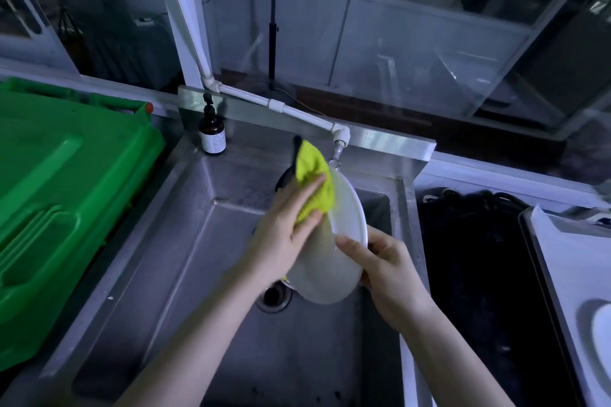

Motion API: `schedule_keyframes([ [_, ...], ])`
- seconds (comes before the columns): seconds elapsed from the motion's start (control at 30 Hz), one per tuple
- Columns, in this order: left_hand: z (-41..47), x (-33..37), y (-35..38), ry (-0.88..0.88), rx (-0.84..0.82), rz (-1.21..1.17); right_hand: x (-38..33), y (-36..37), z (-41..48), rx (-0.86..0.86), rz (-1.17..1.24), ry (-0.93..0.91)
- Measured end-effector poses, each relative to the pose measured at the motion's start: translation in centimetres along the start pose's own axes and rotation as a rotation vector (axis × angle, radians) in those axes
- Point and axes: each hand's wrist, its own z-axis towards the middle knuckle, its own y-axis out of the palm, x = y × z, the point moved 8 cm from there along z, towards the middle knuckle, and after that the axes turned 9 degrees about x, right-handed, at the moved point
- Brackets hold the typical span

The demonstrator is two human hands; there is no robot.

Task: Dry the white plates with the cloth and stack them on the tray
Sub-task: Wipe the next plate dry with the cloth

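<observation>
A white plate [334, 261] is held tilted on edge over the steel sink [185, 241]. My right hand [383, 268] grips its lower right rim, thumb on the face. With straight fingers my left hand [284, 228] presses a yellow-green cloth [314, 178] against the plate's upper face. At the far right a tray [555, 274] carries another white plate [601, 330], cut off by the frame edge.
A green plastic crate [66, 188] stands left of the sink. A brown pump bottle [212, 132] sits on the back ledge, and a white tap [340, 139] hangs just above the plate. Black mesh [476, 274] lies between sink and tray. The drain [274, 297] is below the plate.
</observation>
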Motion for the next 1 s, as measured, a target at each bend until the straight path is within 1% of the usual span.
schedule_keyframes([
  [0.03, 0.4, -0.8, -0.7, -0.072, 0.045, -0.025, -0.2, 0.0, -0.3, -0.013, -0.003, -0.006],
  [0.07, 0.4, -1.0, -0.9, -0.092, 0.056, -0.024, -0.3, -0.1, -0.4, -0.019, -0.001, -0.008],
  [0.1, 0.0, -0.3, -0.8, -0.049, 0.037, -0.002, -0.4, -0.3, -0.5, -0.017, 0.007, -0.004],
  [0.23, -1.9, 4.4, 1.5, 0.287, -0.095, 0.15, -0.9, -0.4, 0.0, -0.001, 0.023, -0.003],
  [0.3, -0.6, 4.4, 1.6, 0.327, -0.084, 0.177, -1.0, -0.1, 0.1, -0.002, 0.002, 0.013],
  [0.33, 0.2, 3.9, 1.3, 0.294, -0.066, 0.162, -0.8, -0.1, 0.1, 0.001, -0.004, 0.029],
  [0.43, 2.0, 0.3, -0.5, 0.039, -0.016, 0.065, -0.3, -0.5, -0.3, 0.011, 0.02, 0.072],
  [0.5, 1.7, -1.7, -1.5, -0.076, 0.015, 0.055, -0.1, -1.0, -0.6, 0.027, 0.09, 0.104],
  [0.6, -0.1, -3.3, -1.7, -0.159, 0.017, 0.019, -0.1, -2.3, -0.7, 0.093, 0.233, 0.154],
  [0.67, -1.9, -4.1, -1.5, -0.221, 0.048, 0.014, 0.0, -3.3, -0.5, 0.154, 0.319, 0.166],
  [0.73, -3.6, -4.4, -1.3, -0.231, 0.093, 0.048, 0.3, -3.8, -0.3, 0.206, 0.385, 0.18],
  [0.8, -4.9, -3.3, -0.4, -0.153, 0.091, 0.073, 1.0, -4.1, 0.2, 0.282, 0.443, 0.22],
  [0.87, -5.8, -1.0, 1.5, -0.001, 0.016, 0.146, 1.9, -4.1, 0.6, 0.372, 0.509, 0.267],
  [0.93, -6.6, 1.1, 3.5, 0.153, -0.038, 0.212, 2.6, -3.6, 0.8, 0.399, 0.547, 0.288],
  [0.97, -6.6, 1.4, 4.0, 0.177, -0.048, 0.225, 3.0, -3.2, 0.9, 0.399, 0.562, 0.302],
  [1.0, -6.2, 1.4, 4.1, 0.162, -0.043, 0.221, 3.2, -3.0, 0.9, 0.402, 0.576, 0.309],
])
